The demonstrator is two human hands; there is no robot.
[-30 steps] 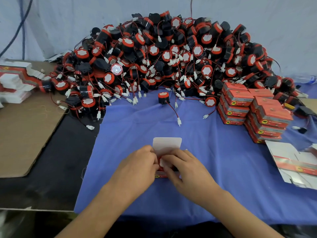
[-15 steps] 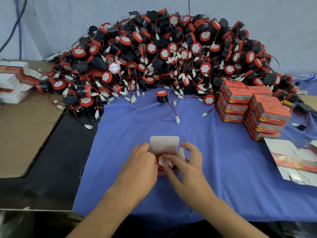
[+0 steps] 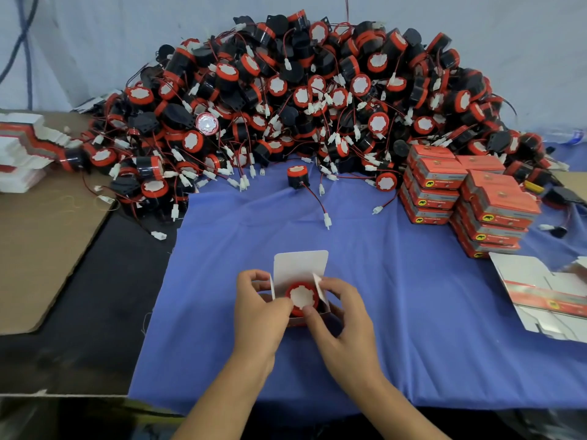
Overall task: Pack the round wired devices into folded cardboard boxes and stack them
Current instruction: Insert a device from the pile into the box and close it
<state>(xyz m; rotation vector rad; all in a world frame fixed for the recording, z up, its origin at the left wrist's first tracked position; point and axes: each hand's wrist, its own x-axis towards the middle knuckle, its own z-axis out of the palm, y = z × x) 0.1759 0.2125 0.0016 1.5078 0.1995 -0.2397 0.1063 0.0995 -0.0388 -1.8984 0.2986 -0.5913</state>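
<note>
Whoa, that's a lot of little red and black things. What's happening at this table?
A person is packing by hand. The left hand and right hand hold a small box on the blue cloth, its white lid flap standing open, with one round wired device sitting inside, red face up. Behind lies a big pile of loose devices; closed boxes are stacked on the right.

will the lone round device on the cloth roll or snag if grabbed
Probably won't roll: the lone device stands on a flat end. Its thin wire lies slack, so it likely dangles, and the white plug may drag.
</note>
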